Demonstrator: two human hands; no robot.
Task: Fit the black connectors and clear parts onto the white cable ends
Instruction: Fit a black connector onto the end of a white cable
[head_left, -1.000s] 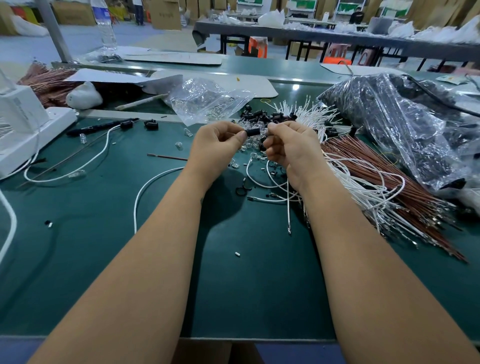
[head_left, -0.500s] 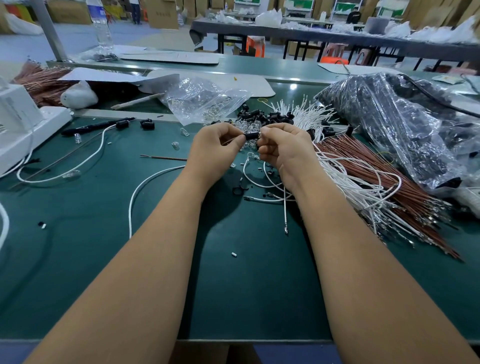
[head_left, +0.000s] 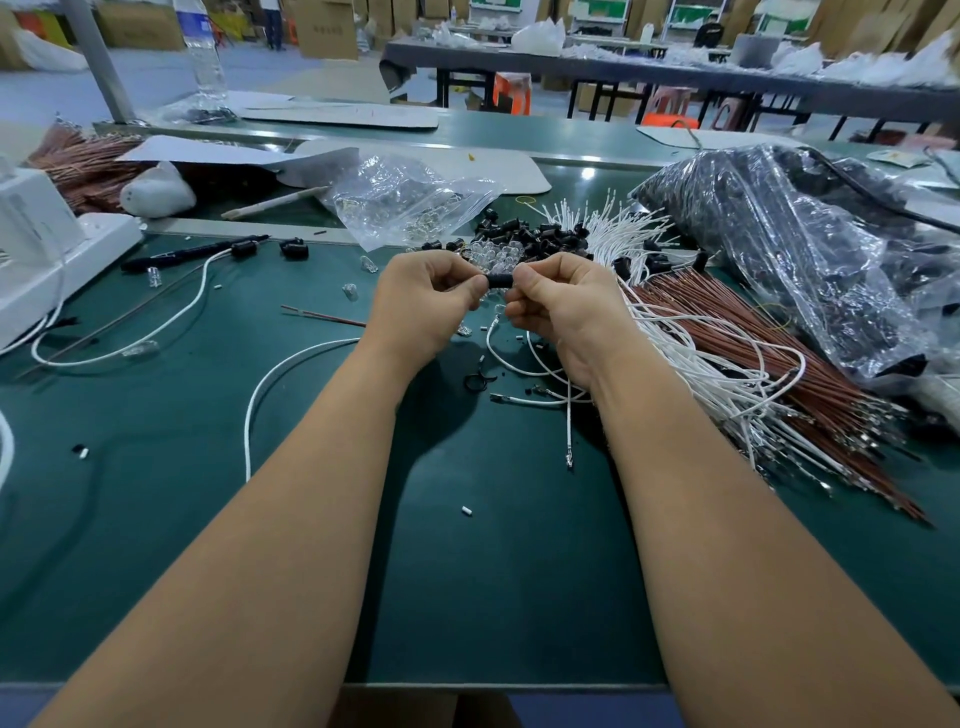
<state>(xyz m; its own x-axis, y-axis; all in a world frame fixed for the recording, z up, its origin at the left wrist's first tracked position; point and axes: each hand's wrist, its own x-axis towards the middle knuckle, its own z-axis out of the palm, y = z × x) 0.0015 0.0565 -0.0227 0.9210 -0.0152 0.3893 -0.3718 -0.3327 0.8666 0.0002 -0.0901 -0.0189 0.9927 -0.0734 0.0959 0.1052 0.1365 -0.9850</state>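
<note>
A small black connector (head_left: 500, 281) is held between both hands above the green mat. My left hand (head_left: 423, 299) pinches its left end. My right hand (head_left: 563, 301) pinches its right end, and a white cable (head_left: 568, 415) hangs from under that hand down to the mat. Behind the hands lies a heap of black connectors (head_left: 535, 236) with a small pile of clear parts (head_left: 488, 254) in front of it. A bundle of white cables (head_left: 696, 343) fans out to the right.
A clear bag of clear parts (head_left: 405, 202) lies behind the hands. Brown wires (head_left: 779, 374) and a big plastic bag of black parts (head_left: 779, 244) fill the right side. A white device (head_left: 47, 249), a black pen (head_left: 192, 252) and loose white cables (head_left: 156, 332) are at the left.
Both hands have stayed together on the black connector, drifting slightly toward me with the view. The fingers have closed in a little around the connector.
</note>
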